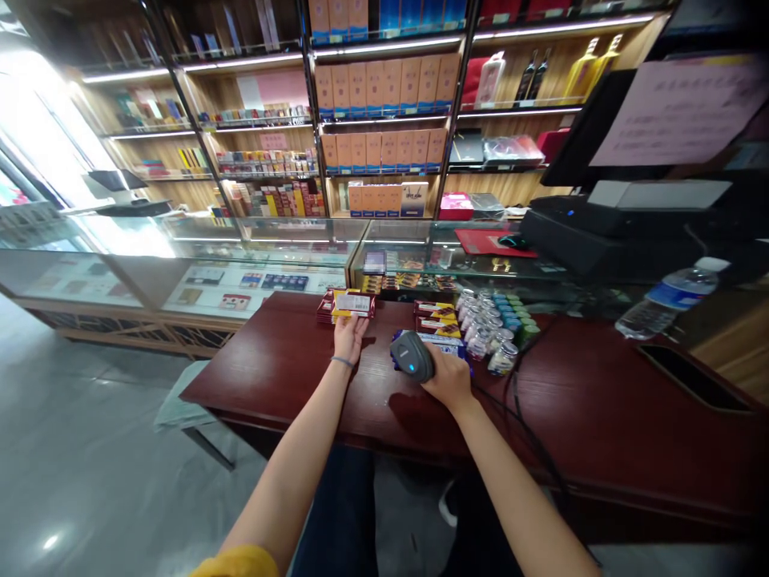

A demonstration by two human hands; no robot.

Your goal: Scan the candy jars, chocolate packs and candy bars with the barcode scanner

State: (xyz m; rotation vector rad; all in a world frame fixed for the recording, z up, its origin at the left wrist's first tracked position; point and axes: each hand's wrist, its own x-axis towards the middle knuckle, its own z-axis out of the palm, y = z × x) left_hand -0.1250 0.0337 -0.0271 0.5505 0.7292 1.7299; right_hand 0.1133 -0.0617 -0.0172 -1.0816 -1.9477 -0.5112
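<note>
My left hand (pixel 349 336) is closed on the near edge of a flat chocolate bar pack (pixel 354 303), its pale barcode side facing up. Right beside that pack lies a stack of similar dark red packs (pixel 325 309). In my right hand (pixel 450 378) is a dark grey barcode scanner (pixel 412 357), a blue light glowing on its top. The scanner's head points away from me, over the table. Beyond it are more yellow and red chocolate packs (pixel 437 311) and blue packs (pixel 445 344), the latter partly hidden by the scanner and my hand.
Several small clear jars (pixel 481 324) stand right of the packs on the dark red table (pixel 270 361). A black cable (pixel 534 437) runs over the table. Further right are a water bottle (pixel 666 300) and a monitor (pixel 585 132). Glass display counters (pixel 258 240) border the far side.
</note>
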